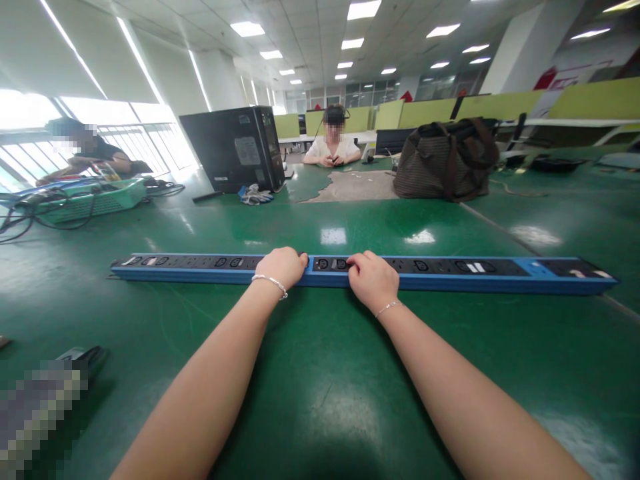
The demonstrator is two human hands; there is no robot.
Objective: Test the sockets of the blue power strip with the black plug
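A long blue power strip (450, 285) with a black socket face lies crosswise on the green table. Sockets of several shapes run along its upper side, with a few white labels among them. My left hand (283, 268), a bracelet at its wrist, rests over the strip just left of its middle, fingers curled in a grip on it. A little to the right, my right hand (373, 277) bends its fingers over the front edge and socket face. Its fingertips touch the strip near a pair of sockets. What lies under both palms is hidden.
Behind the strip stand a black computer case (233, 150), a pair of gloves (256, 195) and a brown bag (445, 163). A green basket (95, 200) with cables sits at the left. One person (333, 143) sits opposite, another (95, 150) at the left.
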